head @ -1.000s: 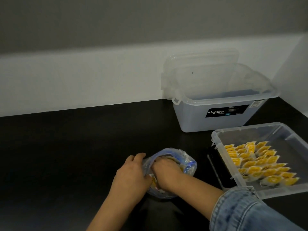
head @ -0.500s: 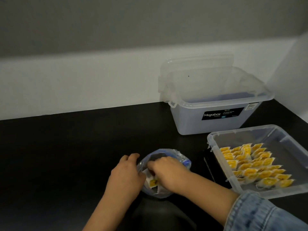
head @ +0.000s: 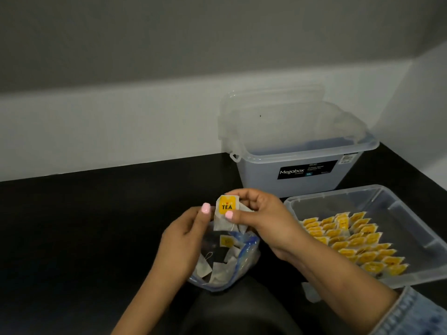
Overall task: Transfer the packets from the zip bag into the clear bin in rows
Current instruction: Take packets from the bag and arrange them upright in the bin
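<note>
My right hand (head: 263, 216) pinches a small bunch of tea packets (head: 227, 211) above the zip bag (head: 244, 259); the front packet shows a yellow TEA label. My left hand (head: 183, 240) holds the bag's left rim, and its thumb touches the held packet's left edge. Several more packets lie inside the bag on the black counter. To the right, the shallow clear bin (head: 396, 206) holds rows of yellow-labelled packets (head: 350, 240) in its near-left part.
A taller clear Megabox container (head: 300, 165) stands behind the bin against the white wall, its lid (head: 273, 102) leaning behind it. The black counter (head: 96, 226) stretches to the left. A denim sleeve (head: 416, 313) covers my right forearm at the bottom right.
My right hand has come up out of the zip bag with tea packets pinched in its fingers. My left hand has shifted up along the bag's rim to touch the packet.
</note>
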### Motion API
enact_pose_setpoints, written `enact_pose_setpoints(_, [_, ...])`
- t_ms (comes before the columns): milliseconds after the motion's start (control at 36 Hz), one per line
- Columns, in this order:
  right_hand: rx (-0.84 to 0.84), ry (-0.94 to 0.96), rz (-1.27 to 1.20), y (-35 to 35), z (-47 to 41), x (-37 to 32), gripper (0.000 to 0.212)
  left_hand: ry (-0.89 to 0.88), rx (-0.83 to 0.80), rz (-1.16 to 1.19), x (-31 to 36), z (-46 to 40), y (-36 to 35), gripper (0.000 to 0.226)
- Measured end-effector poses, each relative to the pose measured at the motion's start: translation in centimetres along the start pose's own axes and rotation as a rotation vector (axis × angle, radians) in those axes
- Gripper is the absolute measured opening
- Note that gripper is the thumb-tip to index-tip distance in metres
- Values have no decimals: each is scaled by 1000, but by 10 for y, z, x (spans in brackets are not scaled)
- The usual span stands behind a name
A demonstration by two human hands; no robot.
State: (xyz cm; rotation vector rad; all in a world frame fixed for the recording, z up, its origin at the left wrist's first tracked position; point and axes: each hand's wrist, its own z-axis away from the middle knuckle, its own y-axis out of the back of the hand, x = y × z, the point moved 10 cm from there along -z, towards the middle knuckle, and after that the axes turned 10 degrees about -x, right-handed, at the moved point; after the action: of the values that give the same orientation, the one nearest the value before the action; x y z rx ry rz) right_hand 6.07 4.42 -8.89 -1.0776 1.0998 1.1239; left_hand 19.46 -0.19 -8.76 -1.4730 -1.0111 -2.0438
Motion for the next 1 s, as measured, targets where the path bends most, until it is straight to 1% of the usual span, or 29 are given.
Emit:
enact_pose_setpoints(28, [18, 6, -51, 3, 1, 0, 30, 14, -59, 149, 1, 0, -12, 44])
enact_pose_setpoints(83, [53, 23, -114, 8, 4, -1, 27, 39, -94, 285, 2, -1, -28, 40])
enact_pose_setpoints(194, [69, 41, -173, 18, 10, -1, 20, 42, -60, 380, 5, -7, -43, 34])
enact_pose_setpoints(250, [60, 34, -179, 23, 13, -1, 15, 50, -64, 440, 6, -9, -48, 27])
enact_pose_setpoints(306, [52, 21, -179, 30, 15, 1, 15, 72, -65, 489, 5, -10, -54, 20])
enact_pose_setpoints(389, [47, 11, -144, 40, 20, 0, 16, 95, -61, 562, 4, -13, -61, 20])
enact_pose_setpoints(500, [107, 1, -138, 57, 25, 2, 13, 109, -42, 675, 7, -16, -70, 27])
enact_pose_setpoints(639, [218, 9, -138, 79, 33, -2, 6, 103, 1, 727, 7, -21, -79, 19])
enact_pose_setpoints(750, [259, 34, -150, 91, 38, -8, 3, 65, 32, 641, 7, -26, -84, 16])
enact_pose_setpoints(806, [277, 78, -148, 95, 41, -14, 3, 33, 54, 597, 10, -28, -86, 15])
enact_pose_setpoints(861, [364, 192, -24, 103, 49, -28, 7, 10, 69, 604, 11, -30, -91, 15])
enact_pose_setpoints(917, [503, 342, 235, 110, 62, -48, 10, 0, 85, 636, 12, -32, -96, 17])
enact_pose_setpoints(944, [547, 419, 371, 108, 67, -58, 8, -8, 87, 655, 14, -33, -99, 19])
enact_pose_setpoints(1000, [560, 548, 581, 97, 73, -67, 6, -45, 62, 697, 22, -33, -109, 24])
